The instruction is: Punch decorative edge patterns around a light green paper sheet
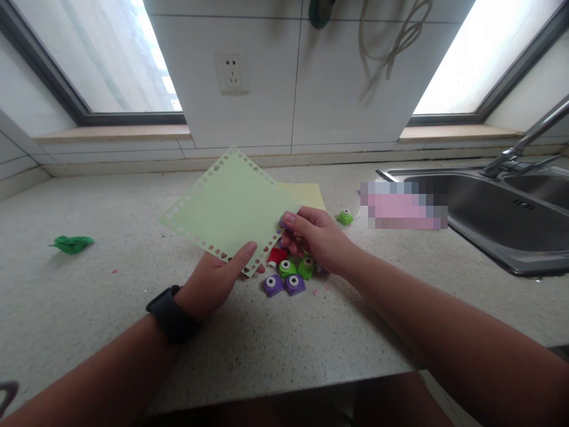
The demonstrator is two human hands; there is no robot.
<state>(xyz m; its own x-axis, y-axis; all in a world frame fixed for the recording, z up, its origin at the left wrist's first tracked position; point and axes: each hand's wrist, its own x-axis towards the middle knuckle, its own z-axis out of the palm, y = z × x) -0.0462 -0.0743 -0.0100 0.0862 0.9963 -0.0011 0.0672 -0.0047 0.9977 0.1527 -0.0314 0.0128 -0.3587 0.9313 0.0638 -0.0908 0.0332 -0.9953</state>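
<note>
A pale green sheet of paper (231,207) with small shapes punched along its edges is held up over the counter. My left hand (226,267) grips it by the near corner, thumb on top and fingers beneath. At the sheet's right edge, my right hand (317,237) pinches a small purple craft punch (283,224), mostly hidden by the fingers. Below lie more craft punches: a red one (276,257), two green ones (287,268) and two purple ones (294,284). Another green punch (345,217) stands farther right. Behind my right hand lies yellow paper (306,193), partly covered.
A crumpled green piece (72,244) lies on the speckled counter (111,332) at left. On the right are a blurred pink item (400,206) and a steel sink (489,219) with a faucet (511,155). Tiny paper bits (316,291) are scattered near the punches.
</note>
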